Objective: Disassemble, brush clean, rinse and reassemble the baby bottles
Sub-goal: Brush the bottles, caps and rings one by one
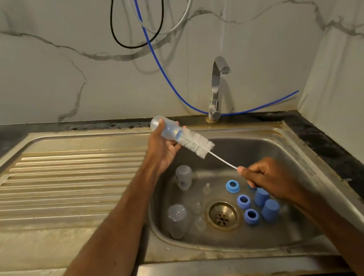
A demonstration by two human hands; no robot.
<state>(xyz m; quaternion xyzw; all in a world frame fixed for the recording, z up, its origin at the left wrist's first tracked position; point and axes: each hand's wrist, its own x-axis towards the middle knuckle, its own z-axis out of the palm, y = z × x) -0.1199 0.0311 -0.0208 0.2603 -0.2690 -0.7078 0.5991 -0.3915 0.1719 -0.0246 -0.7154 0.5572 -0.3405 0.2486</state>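
Observation:
My left hand point(163, 149) grips a clear baby bottle point(165, 128) above the sink's back left edge, its mouth pointing down to the right. A white bottle brush point(197, 143) has its tip at the bottle's mouth, with most of the bristles outside. My right hand point(267, 178) pinches the brush's thin white handle point(224, 162) over the basin. In the steel sink point(274, 154) lie two more clear bottles point(183, 177) point(177, 221), clear teats point(197, 208), three blue collar rings point(243, 201) and blue caps point(270, 210).
A chrome tap point(216, 84) stands behind the basin, with no water running. A ribbed steel drainboard point(58, 178) lies to the left. The drain point(221, 214) sits in the basin's middle. Blue, black and grey hoses point(155, 53) hang on the marble wall.

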